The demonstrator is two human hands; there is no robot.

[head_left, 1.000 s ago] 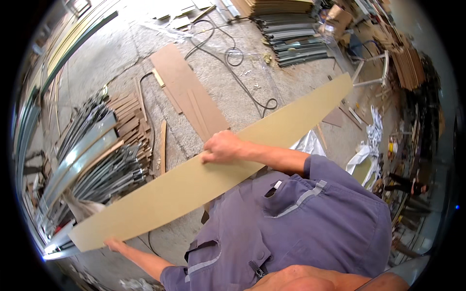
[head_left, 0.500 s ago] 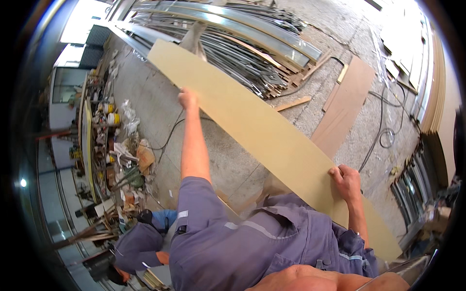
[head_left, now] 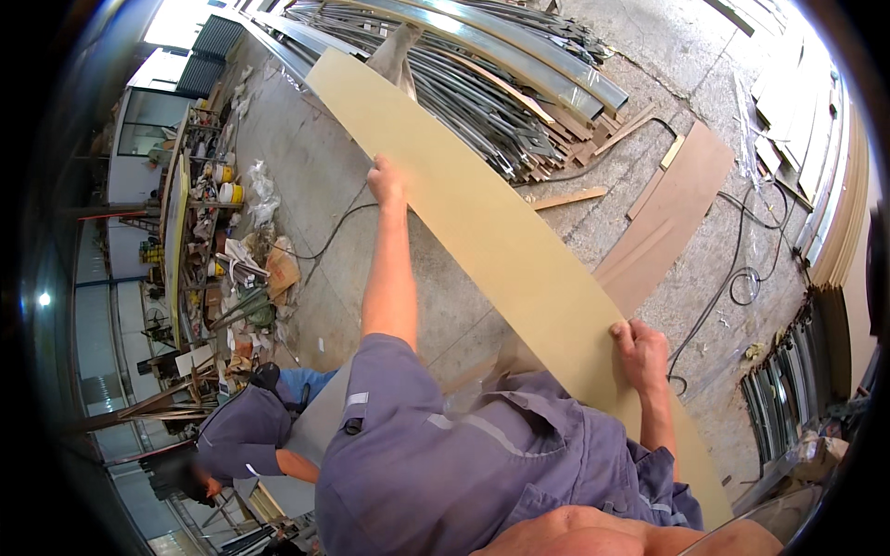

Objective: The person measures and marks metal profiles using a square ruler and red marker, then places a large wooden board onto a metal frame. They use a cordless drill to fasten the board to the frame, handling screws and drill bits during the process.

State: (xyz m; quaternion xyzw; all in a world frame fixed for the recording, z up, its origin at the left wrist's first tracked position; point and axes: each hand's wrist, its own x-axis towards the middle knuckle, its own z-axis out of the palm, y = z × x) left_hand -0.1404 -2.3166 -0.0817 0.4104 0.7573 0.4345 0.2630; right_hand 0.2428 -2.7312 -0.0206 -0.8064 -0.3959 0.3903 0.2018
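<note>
Long tan board (head_left: 501,232), near end cut off below, gripped by left hand (head_left: 385,181) and right hand (head_left: 640,347), fingers curled over its edges.

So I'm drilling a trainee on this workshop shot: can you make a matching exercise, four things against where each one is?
Things:
1. left hand
2. right hand
3. metal strips
4. crouching person

Places:
A. lower left, down on the floor
B. piled on the floor beyond the board
C. gripping the board's near part
D. gripping the board's edge farther out

Pairs: 1-D, 2-C, 3-B, 4-A
</note>
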